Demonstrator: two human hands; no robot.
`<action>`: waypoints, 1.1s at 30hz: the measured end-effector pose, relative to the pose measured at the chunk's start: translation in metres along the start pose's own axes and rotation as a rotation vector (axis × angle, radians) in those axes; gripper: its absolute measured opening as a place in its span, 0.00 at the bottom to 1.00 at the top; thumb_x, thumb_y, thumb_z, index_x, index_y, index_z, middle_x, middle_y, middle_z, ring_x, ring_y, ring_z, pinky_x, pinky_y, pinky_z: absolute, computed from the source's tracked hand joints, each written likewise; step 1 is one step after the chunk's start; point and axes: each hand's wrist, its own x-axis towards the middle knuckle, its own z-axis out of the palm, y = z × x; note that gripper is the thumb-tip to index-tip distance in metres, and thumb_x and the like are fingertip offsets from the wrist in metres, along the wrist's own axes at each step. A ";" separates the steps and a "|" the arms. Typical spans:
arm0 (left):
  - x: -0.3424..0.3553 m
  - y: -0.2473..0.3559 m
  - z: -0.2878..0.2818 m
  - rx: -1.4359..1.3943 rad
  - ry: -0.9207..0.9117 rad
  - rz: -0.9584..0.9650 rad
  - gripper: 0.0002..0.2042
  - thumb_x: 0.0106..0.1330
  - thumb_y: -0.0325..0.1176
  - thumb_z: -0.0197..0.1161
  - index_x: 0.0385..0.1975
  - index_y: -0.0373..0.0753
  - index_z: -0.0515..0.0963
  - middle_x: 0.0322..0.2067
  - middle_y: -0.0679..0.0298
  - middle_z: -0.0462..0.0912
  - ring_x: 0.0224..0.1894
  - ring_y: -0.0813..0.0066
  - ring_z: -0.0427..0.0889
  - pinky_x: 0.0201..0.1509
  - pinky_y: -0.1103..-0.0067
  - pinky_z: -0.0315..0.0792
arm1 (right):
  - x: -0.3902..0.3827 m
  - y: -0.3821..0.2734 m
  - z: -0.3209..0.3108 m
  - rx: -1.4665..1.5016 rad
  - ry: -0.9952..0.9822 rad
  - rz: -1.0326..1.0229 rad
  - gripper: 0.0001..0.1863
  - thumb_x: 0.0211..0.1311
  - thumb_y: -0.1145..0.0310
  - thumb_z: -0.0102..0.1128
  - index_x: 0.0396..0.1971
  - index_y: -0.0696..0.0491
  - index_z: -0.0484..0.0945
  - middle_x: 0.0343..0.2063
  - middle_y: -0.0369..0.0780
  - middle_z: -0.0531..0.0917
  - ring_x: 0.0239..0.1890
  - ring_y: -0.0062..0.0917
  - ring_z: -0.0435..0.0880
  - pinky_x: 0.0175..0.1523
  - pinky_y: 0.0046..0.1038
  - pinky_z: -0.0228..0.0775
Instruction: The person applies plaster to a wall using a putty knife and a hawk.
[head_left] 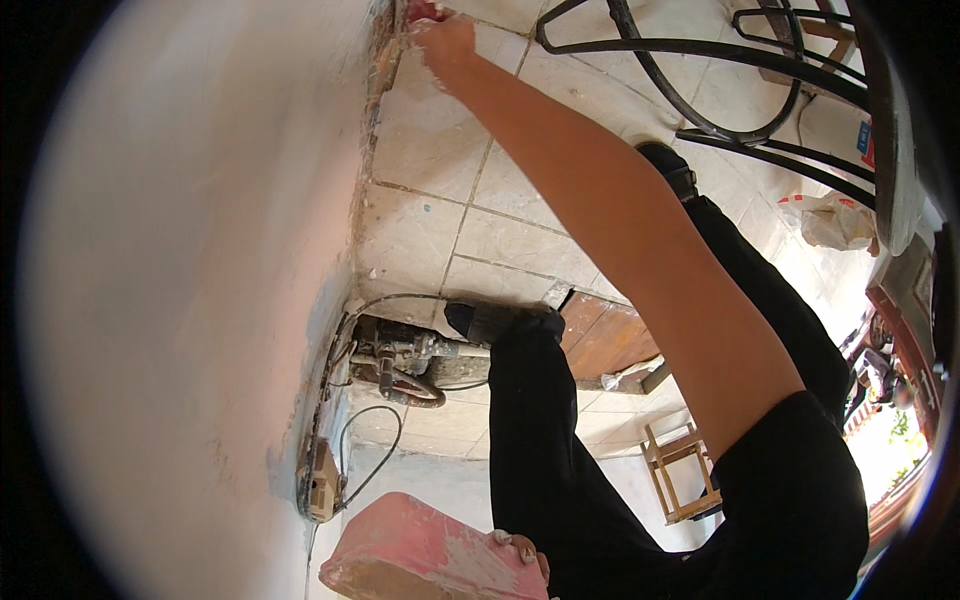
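Head view: the left hand (524, 550) held a pink tub (425, 540) near, I judged for reach; the far right hand (446, 46) gripped something red (427, 11).

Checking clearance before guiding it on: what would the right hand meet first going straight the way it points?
The right hand, holding a reddish item, would likely meet the rough foot of the wall first. They look close, but depth is unclear.
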 end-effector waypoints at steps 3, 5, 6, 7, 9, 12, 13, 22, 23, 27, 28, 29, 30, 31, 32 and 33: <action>-0.011 0.002 0.002 0.001 0.118 0.020 0.21 0.65 0.50 0.38 0.56 0.51 0.60 0.50 0.58 0.64 0.44 0.49 0.64 0.41 0.60 0.66 | -0.067 -0.039 0.040 -0.252 0.039 0.185 0.05 0.48 0.76 0.54 0.26 0.58 0.76 0.18 0.32 0.74 0.16 0.13 0.68 0.17 0.20 0.58; -0.009 -0.005 0.010 0.036 0.133 0.074 0.22 0.65 0.50 0.39 0.56 0.50 0.60 0.49 0.58 0.64 0.44 0.49 0.64 0.40 0.61 0.66 | -0.112 -0.069 0.050 -0.024 -0.036 0.313 0.05 0.50 0.77 0.52 0.27 0.58 0.77 0.19 0.32 0.74 0.18 0.12 0.68 0.18 0.18 0.59; -0.009 -0.008 0.013 0.076 0.160 0.151 0.22 0.65 0.51 0.39 0.56 0.50 0.60 0.49 0.58 0.64 0.43 0.48 0.64 0.40 0.61 0.66 | -0.141 -0.081 0.056 -0.167 -0.148 0.326 0.10 0.50 0.81 0.49 0.32 0.60 0.77 0.23 0.32 0.75 0.20 0.11 0.68 0.21 0.15 0.59; -0.007 -0.003 0.000 0.074 0.164 0.134 0.22 0.65 0.51 0.39 0.56 0.50 0.60 0.49 0.58 0.64 0.43 0.48 0.64 0.40 0.61 0.66 | -0.165 -0.081 0.054 -0.184 -0.181 0.224 0.12 0.50 0.82 0.48 0.34 0.61 0.77 0.23 0.32 0.75 0.20 0.11 0.68 0.21 0.14 0.59; -0.010 0.010 -0.018 0.032 -0.017 -0.104 0.23 0.65 0.51 0.39 0.56 0.50 0.60 0.50 0.58 0.64 0.44 0.49 0.64 0.39 0.61 0.66 | -0.199 -0.095 0.055 -0.140 -0.277 0.196 0.16 0.48 0.86 0.46 0.38 0.63 0.76 0.25 0.34 0.76 0.21 0.11 0.69 0.22 0.13 0.61; -0.009 0.008 -0.008 -0.031 -0.004 -0.188 0.23 0.65 0.52 0.38 0.56 0.50 0.60 0.53 0.60 0.63 0.46 0.51 0.64 0.37 0.61 0.65 | -0.215 -0.109 0.038 0.014 -0.443 0.457 0.17 0.47 0.87 0.44 0.38 0.65 0.75 0.27 0.36 0.78 0.22 0.13 0.71 0.25 0.13 0.64; -0.007 0.005 -0.003 -0.046 0.020 -0.189 0.23 0.65 0.52 0.38 0.56 0.50 0.60 0.53 0.61 0.63 0.46 0.52 0.64 0.37 0.61 0.65 | -0.219 -0.108 0.031 0.113 -0.555 0.643 0.16 0.47 0.87 0.44 0.37 0.65 0.76 0.27 0.36 0.78 0.23 0.14 0.71 0.26 0.13 0.65; -0.017 -0.009 -0.002 0.124 -0.137 0.110 0.22 0.64 0.49 0.42 0.57 0.49 0.60 0.56 0.63 0.62 0.49 0.55 0.64 0.35 0.61 0.64 | -0.115 -0.087 0.043 0.063 0.095 0.261 0.11 0.50 0.79 0.51 0.36 0.58 0.73 0.19 0.33 0.74 0.21 0.15 0.70 0.23 0.16 0.62; -0.019 -0.009 0.001 0.128 -0.091 0.110 0.22 0.64 0.49 0.41 0.57 0.49 0.60 0.56 0.63 0.62 0.49 0.55 0.64 0.34 0.61 0.64 | -0.112 -0.085 0.058 0.003 0.077 0.211 0.13 0.50 0.79 0.51 0.39 0.58 0.73 0.20 0.33 0.74 0.21 0.15 0.71 0.23 0.17 0.63; -0.016 -0.007 0.005 0.072 -0.092 0.109 0.23 0.64 0.49 0.41 0.57 0.50 0.59 0.56 0.62 0.62 0.50 0.55 0.63 0.34 0.61 0.64 | -0.182 -0.105 0.103 -0.396 -0.021 -0.181 0.26 0.48 0.82 0.49 0.53 0.58 0.64 0.48 0.47 0.74 0.36 0.31 0.79 0.43 0.29 0.70; -0.015 -0.006 0.005 0.052 -0.115 0.103 0.23 0.64 0.49 0.41 0.57 0.50 0.59 0.56 0.62 0.62 0.50 0.55 0.63 0.34 0.61 0.64 | -0.199 -0.098 0.099 -0.349 -0.078 -0.278 0.31 0.48 0.84 0.49 0.57 0.57 0.60 0.51 0.46 0.71 0.39 0.29 0.79 0.47 0.27 0.69; -0.019 -0.004 0.006 0.088 -0.112 0.120 0.23 0.64 0.50 0.41 0.57 0.50 0.59 0.56 0.61 0.61 0.50 0.54 0.63 0.34 0.60 0.64 | -0.228 -0.106 0.095 -0.263 -0.193 -0.125 0.28 0.49 0.83 0.48 0.55 0.58 0.62 0.49 0.46 0.73 0.39 0.27 0.79 0.46 0.26 0.69; -0.023 -0.003 0.004 0.104 -0.113 0.130 0.23 0.64 0.50 0.41 0.57 0.50 0.59 0.56 0.61 0.61 0.50 0.54 0.64 0.33 0.60 0.64 | -0.250 -0.119 0.083 -0.178 -0.305 0.026 0.26 0.51 0.83 0.47 0.54 0.58 0.64 0.47 0.46 0.75 0.40 0.25 0.79 0.46 0.25 0.69; -0.026 -0.003 0.003 0.121 -0.113 0.136 0.23 0.64 0.50 0.41 0.57 0.51 0.59 0.57 0.61 0.61 0.49 0.54 0.64 0.33 0.60 0.64 | -0.258 -0.126 0.067 -0.217 -0.442 0.276 0.22 0.52 0.82 0.46 0.51 0.58 0.68 0.44 0.46 0.77 0.38 0.24 0.79 0.44 0.24 0.69; -0.027 -0.002 -0.006 0.095 -0.129 0.140 0.23 0.64 0.51 0.41 0.58 0.51 0.59 0.57 0.60 0.61 0.49 0.53 0.64 0.33 0.60 0.64 | -0.259 -0.130 0.050 -0.263 -0.569 0.523 0.19 0.54 0.81 0.45 0.47 0.58 0.73 0.41 0.46 0.79 0.37 0.23 0.79 0.43 0.23 0.70; -0.027 -0.002 -0.006 0.086 -0.136 0.142 0.23 0.63 0.51 0.41 0.58 0.51 0.59 0.57 0.60 0.61 0.49 0.53 0.64 0.32 0.59 0.64 | -0.260 -0.121 0.038 -0.096 -0.486 0.462 0.15 0.55 0.79 0.46 0.43 0.57 0.76 0.37 0.45 0.80 0.34 0.22 0.79 0.40 0.23 0.69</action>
